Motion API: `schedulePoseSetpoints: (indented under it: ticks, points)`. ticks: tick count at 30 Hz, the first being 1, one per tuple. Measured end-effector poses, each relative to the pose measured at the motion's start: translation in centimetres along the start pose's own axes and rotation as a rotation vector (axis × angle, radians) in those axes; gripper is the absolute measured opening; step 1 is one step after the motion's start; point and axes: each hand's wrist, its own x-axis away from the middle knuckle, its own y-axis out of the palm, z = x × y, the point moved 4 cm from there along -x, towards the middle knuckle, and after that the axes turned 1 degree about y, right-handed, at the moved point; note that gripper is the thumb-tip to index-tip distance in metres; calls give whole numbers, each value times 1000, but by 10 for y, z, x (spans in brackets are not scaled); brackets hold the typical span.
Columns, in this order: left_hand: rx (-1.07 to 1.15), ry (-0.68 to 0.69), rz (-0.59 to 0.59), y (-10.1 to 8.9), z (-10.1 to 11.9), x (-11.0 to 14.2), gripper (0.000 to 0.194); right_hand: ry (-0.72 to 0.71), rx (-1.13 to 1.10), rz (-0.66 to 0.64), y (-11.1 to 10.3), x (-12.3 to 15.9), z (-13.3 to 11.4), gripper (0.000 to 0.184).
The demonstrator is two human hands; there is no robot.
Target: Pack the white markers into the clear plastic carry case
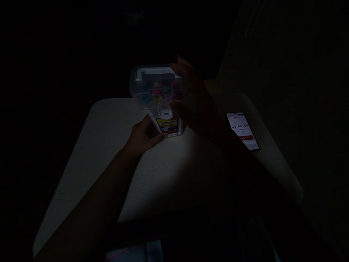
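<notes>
Down at the bottom edge of the view, some pale paper or cloth [135, 253] pokes in, too dark to say which. Up from there, the left forearm [95, 189] crosses a white rounded-corner desk [81, 153] and ends in the left hand [143, 136], whose fingers [160, 135] are curled round the lower, labelled end of a clear plastic carry case [155, 87]. Doesn't look like a tight pinch, more of a loose wrap, with the fingertips right by the yellow label [167, 125].

The right hand [195, 105] is way darker, sitting in shadow at the case's upper right with its fingers spread wide. Honestly can't tell if they're touching the plastic or just in front of it.

As for how far things have got, the case looks closed, with its latch [164, 112] in place, its handle [154, 74] at the far end, and a bunch of pink, yellow and blue bits [160, 92] inside. Can't make out what those are in this light.

Further right, a phone [241, 130] lies on the desk, its lit screen showing a timer at about 00:06:54 above a red button [244, 138].
</notes>
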Motion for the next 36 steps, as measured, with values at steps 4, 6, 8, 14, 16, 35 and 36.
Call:
schedulePoseSetpoints:
  ticks: [4,6,8,14,16,35,36]
  points:
    - [11,-9,-26,1,-3,1,68,70,-265,-11,8,-3,16,62]
    - [-1,-15,-26,0,-4,1,69,90,-355,-2,10,-4,20,64]
    - [-5,-13,-27,0,-5,1,67,120,-389,3,10,-4,21,65]
    - [23,52,-29,3,-4,1,60,171,-427,145,-1,-5,12,57]
    - [17,72,-32,3,-2,2,59,214,-469,221,-5,-5,10,54]
    - [-23,58,-43,4,0,3,58,190,-36,128,-6,-7,14,45]
    - [-23,53,-43,4,0,3,58,148,-66,155,-6,-7,14,45]
